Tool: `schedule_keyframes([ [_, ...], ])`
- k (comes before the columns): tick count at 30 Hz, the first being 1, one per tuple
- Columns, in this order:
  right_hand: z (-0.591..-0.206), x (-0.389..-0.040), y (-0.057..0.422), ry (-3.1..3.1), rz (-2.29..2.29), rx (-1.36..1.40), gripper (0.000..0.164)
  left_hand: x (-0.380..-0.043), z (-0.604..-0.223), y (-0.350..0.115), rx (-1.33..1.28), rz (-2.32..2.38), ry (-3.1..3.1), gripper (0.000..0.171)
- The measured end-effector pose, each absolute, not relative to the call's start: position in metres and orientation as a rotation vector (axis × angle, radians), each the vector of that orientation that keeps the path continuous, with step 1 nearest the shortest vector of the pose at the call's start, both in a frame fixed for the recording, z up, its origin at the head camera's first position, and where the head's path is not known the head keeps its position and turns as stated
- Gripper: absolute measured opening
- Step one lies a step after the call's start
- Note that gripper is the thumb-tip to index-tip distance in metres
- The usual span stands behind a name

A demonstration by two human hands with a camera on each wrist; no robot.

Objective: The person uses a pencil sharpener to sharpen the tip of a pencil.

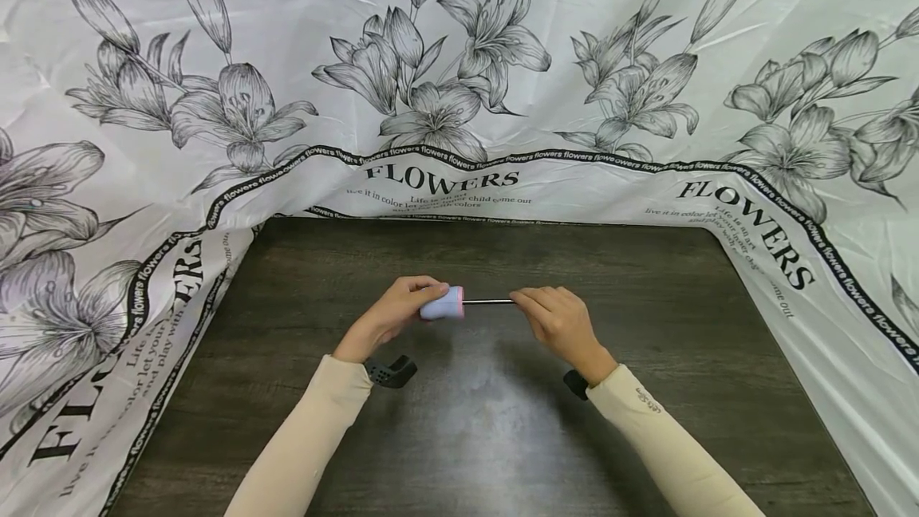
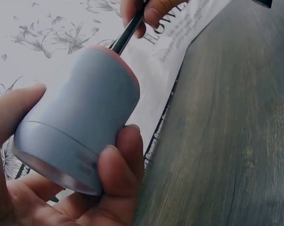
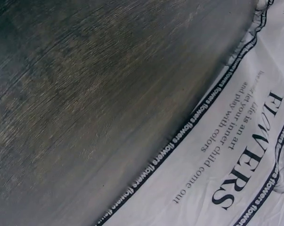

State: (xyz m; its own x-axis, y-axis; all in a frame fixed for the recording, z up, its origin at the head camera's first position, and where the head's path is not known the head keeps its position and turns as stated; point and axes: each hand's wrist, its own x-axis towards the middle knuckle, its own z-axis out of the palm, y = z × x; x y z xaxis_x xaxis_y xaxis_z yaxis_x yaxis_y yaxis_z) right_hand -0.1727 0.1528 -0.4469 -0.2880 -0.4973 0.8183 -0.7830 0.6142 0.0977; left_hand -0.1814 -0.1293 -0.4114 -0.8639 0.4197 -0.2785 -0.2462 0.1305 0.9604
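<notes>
My left hand [image 1: 391, 311] grips a small pale blue, waisted cylinder [image 1: 439, 305] with a pink rim, held sideways over the table. In the left wrist view the thumb lies along one side of the cylinder [image 2: 85, 103] and curled fingers along the other; its near end looks hollow. From the pink-rimmed end a thin, shiny metal rod [image 1: 488, 301] runs straight to my right hand [image 1: 560, 319], whose fingertips pinch its far end. That pinch on the rod [image 2: 127, 33] shows at the top of the left wrist view. The right wrist view has neither hand in it.
Below both hands lies a dark wood-grain table [image 1: 459, 437]. White cloth [image 1: 459, 190] printed with flowers and lettering rises behind it and along both sides. Each wrist wears a dark band [image 1: 391, 373], with a light sleeve [image 1: 309, 437] behind it.
</notes>
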Motion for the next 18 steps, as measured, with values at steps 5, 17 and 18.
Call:
schedule_keyframes([
  [5,-0.451,-0.175,0.154,-1.891,0.366,1.038,0.022,-0.18,-0.411,-0.129,0.111,1.805,1.831,0.035],
  [17,-0.449,-0.172,0.155,-2.15,0.733,1.031,0.013,-0.175,-0.424,-0.12,0.461,1.765,2.321,0.036],
  [18,-0.446,-0.172,0.156,-2.234,0.837,1.028,0.011,-0.173,-0.425,-0.119,0.504,1.763,2.373,0.037],
])
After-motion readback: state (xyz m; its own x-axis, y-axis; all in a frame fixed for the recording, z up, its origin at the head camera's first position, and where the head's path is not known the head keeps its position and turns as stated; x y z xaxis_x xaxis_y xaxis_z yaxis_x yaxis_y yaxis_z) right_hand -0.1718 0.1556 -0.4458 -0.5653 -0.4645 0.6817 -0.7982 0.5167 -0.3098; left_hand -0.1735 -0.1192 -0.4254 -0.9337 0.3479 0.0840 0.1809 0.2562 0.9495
